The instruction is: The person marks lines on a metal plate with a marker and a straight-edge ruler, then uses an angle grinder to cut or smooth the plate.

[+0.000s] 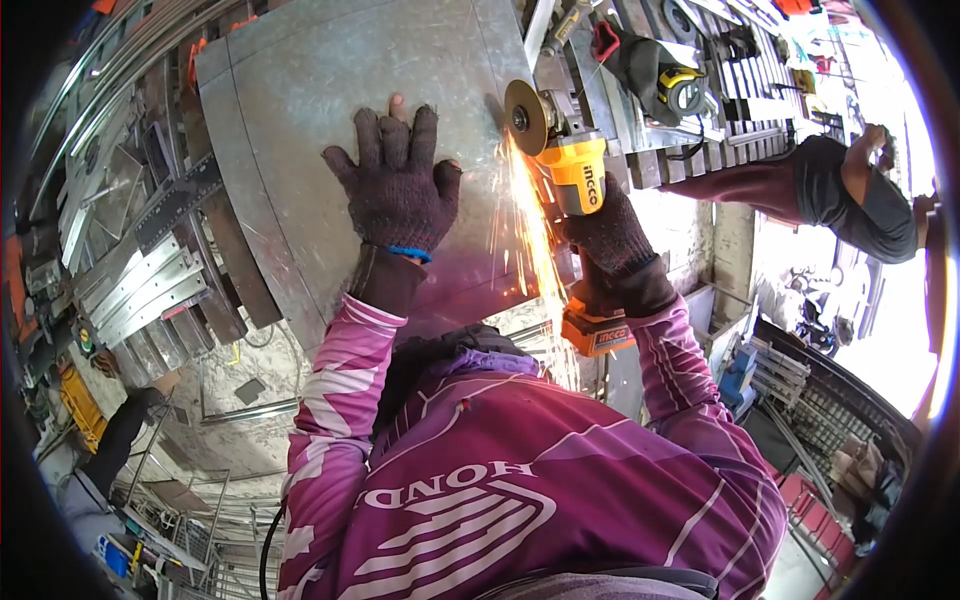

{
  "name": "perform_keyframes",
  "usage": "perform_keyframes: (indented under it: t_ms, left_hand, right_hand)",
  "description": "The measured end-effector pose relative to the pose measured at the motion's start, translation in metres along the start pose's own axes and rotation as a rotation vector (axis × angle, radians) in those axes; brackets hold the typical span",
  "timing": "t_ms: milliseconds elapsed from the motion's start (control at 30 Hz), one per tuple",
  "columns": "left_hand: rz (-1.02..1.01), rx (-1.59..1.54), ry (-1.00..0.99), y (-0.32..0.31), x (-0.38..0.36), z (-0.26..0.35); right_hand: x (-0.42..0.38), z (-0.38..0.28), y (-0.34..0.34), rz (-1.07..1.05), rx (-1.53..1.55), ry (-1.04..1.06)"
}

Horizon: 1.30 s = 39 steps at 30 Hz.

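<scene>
A grey metal sheet (300,110) lies in front of me, with thin lines marked near its edges. My left hand (400,185), in a dark knit glove with a bare fingertip showing, rests flat on it with fingers spread. My right hand (612,235), also gloved, is wrapped round a yellow cordless angle grinder (578,170). The grinder's disc (527,117) meets the sheet's right edge. Bright sparks (530,220) stream from there down toward my body. An orange battery pack (598,330) sits at the grinder's lower end.
A yellow tape measure (681,90) lies beyond the grinder at upper right. Metal bars (150,290) and a dark perforated strip (180,205) lie left of the sheet. Another person (850,195) is at the right, and part of someone else (115,440) shows at lower left.
</scene>
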<state>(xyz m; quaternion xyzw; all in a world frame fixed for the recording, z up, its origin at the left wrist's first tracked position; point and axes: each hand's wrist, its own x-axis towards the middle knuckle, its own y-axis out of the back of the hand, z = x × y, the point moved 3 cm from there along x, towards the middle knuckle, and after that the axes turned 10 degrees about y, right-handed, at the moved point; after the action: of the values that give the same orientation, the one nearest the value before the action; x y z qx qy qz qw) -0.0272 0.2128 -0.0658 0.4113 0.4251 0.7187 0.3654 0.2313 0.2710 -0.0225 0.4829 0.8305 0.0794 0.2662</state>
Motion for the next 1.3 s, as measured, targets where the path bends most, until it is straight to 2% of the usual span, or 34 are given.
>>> perform_keyframes:
  t_ms: [167, 233, 367, 433, 533, 633, 767, 833, 967, 1033, 1067, 1133, 1167, 1233, 1267, 1300]
  left_hand:
    - [-0.015, 0.005, 0.014, -0.001, 0.0, 0.0]
    - [-0.025, 0.008, 0.016, -0.001, 0.001, 0.0]
    - [-0.026, 0.011, 0.014, -0.001, 0.0, 0.0]
    - [-0.03, 0.005, 0.018, 0.0, 0.001, 0.001]
    - [-0.022, 0.0, 0.02, 0.001, 0.002, 0.001]
    - [-0.011, 0.007, 0.018, 0.004, 0.003, 0.002]
    - [0.014, 0.016, 0.008, 0.004, 0.003, 0.002]
    - [0.01, 0.02, 0.01, 0.003, 0.003, 0.002]
    - [0.013, 0.019, 0.014, 0.002, 0.003, 0.002]
    - [-0.003, 0.024, 0.018, 0.004, 0.004, 0.002]
    - [-0.02, 0.028, 0.022, 0.004, 0.004, 0.002]
    - [-0.014, 0.025, 0.022, 0.003, 0.004, 0.002]
    - [-0.011, 0.022, 0.02, 0.003, 0.003, 0.002]
    - [-0.024, 0.022, 0.023, 0.004, 0.004, 0.002]
    - [-0.039, 0.022, 0.024, 0.004, 0.004, 0.002]
    - [-0.038, 0.023, 0.025, 0.004, 0.004, 0.002]
  right_hand:
    - [0.004, -0.001, 0.001, -0.057, -0.083, -0.076]
    - [0.005, 0.007, 0.002, 0.018, -0.089, 0.088]
    - [0.005, 0.009, 0.004, 0.039, -0.125, 0.071]
    - [0.006, 0.018, 0.005, -0.032, 0.191, 0.093]
    - [0.011, 0.012, 0.002, -0.026, 0.117, 0.016]
    - [0.014, 0.008, 0.002, 0.004, -0.009, 0.085]
    - [0.012, 0.002, 0.004, -0.034, 0.07, -0.018]
    - [0.015, 0.011, 0.002, -0.014, 0.096, 0.179]
    - [0.02, 0.012, 0.002, -0.046, -0.008, 0.161]
    - [0.024, 0.013, 0.0, 0.0, 0.219, 0.201]
    - [0.024, 0.005, 0.0, -0.001, 0.219, 0.201]
    - [0.023, -0.01, -0.002, -0.094, 0.222, -0.083]
    - [0.023, -0.001, -0.002, -0.095, 0.222, -0.083]
    - [0.025, 0.014, 0.002, 0.005, 0.13, 0.349]
    - [0.027, 0.016, 0.003, 0.005, 0.13, 0.351]
    - [0.03, 0.022, 0.004, 0.011, 0.053, 0.216]
